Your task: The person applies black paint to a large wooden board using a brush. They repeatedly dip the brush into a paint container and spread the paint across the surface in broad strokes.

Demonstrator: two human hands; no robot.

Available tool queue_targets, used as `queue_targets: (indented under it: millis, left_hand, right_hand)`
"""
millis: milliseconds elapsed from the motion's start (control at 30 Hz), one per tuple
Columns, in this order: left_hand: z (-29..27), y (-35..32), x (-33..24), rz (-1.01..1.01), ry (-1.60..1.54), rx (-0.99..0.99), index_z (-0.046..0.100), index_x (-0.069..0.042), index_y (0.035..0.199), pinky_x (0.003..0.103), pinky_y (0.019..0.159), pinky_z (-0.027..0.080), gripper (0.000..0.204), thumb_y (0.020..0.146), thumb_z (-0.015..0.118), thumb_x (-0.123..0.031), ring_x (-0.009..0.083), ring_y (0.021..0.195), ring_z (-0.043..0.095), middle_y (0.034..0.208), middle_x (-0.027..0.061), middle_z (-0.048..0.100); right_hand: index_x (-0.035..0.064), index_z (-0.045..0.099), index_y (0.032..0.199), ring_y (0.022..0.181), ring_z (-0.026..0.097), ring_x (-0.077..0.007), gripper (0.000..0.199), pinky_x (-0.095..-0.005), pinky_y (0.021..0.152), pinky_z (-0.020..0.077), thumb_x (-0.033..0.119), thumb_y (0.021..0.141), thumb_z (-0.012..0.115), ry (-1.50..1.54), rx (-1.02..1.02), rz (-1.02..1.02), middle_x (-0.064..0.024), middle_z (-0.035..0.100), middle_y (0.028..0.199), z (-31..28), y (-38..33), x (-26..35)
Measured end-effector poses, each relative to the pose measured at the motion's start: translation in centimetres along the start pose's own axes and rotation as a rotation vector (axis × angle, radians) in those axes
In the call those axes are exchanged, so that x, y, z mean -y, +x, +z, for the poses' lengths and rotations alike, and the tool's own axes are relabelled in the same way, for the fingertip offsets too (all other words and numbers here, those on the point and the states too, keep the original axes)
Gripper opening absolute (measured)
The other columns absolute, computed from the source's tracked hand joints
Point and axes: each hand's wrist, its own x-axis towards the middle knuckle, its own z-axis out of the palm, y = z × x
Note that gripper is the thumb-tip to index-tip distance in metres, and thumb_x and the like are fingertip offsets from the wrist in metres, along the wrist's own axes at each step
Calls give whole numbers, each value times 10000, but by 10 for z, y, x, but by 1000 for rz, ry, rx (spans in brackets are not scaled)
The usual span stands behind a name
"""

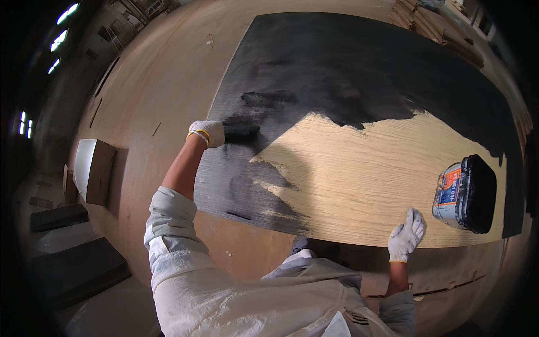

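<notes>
My left hand (208,133), in a white knit glove with a yellow cuff edge, is closed on a black paint-soaked pad (241,130); its exact kind is hard to make out. The pad presses on the left part of a large wood-grain panel (348,174). Black paint (359,62) covers the panel's far side and thins to grey streaks on the left. My right hand (406,235), also gloved, rests at the panel's near edge with its fingers stretched out and nothing in them. Right of it, an open plastic tub (448,191) with a black inside stands on the bare wood.
The panel lies on a wide brown surface (151,112). To the left stands a pale box (99,171), with dark flat slabs (78,269) nearer me. Brown bundled material (432,33) lies beyond the panel's far right edge.
</notes>
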Motion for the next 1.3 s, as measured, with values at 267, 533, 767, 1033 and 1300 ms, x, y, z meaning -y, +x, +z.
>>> queue_targets:
  millis: [267, 533, 767, 1033, 1300]
  left_hand:
    - [49, -67, 39, -148, -44, 92, 803, -199, 1218, 461, 978, 596, 370, 891, 633, -224, 345, 1156, 754, 1207, 127, 792]
    - [62, -64, 33, -57, -29, -54, 795, -205, 1206, 474, 935, 613, 345, 917, 608, -224, 351, 1106, 765, 1181, 104, 799]
    - [69, -63, 38, -56, -104, -78, 791, -194, 1207, 455, 909, 613, 361, 897, 609, -219, 372, 1069, 765, 1146, 102, 804]
    - [70, -78, 36, -24, -80, -79, 786, -249, 1250, 477, 868, 609, 378, 920, 602, -270, 358, 1013, 769, 1082, 109, 805]
    - [41, -118, -81, 186, -90, -76, 800, -140, 1195, 472, 946, 598, 352, 922, 597, -232, 397, 1080, 755, 1126, 170, 797]
  right_hand:
    - [105, 455, 1600, 1486, 416, -373, 697, -520, 1251, 304, 141, 924, 624, 2, -16, -30, -166, 488, 1592, 0, 4, 3]
    - [132, 465, 1592, 1495, 408, -361, 687, -516, 1251, 302, 158, 927, 634, -7, -38, -61, -150, 480, 1599, 10, 2, -5]
    - [141, 461, 1598, 1496, 410, -351, 696, -509, 1248, 309, 164, 927, 644, -38, -35, -44, -131, 480, 1607, 17, 3, -5]
    - [166, 451, 1608, 1490, 420, -340, 712, -502, 1247, 311, 153, 924, 646, -24, -94, -54, -124, 483, 1607, 24, 2, -8]
    - [168, 440, 1616, 1490, 424, -336, 724, -497, 1248, 311, 156, 922, 647, -39, -82, -18, -117, 496, 1596, 23, 1, -14]
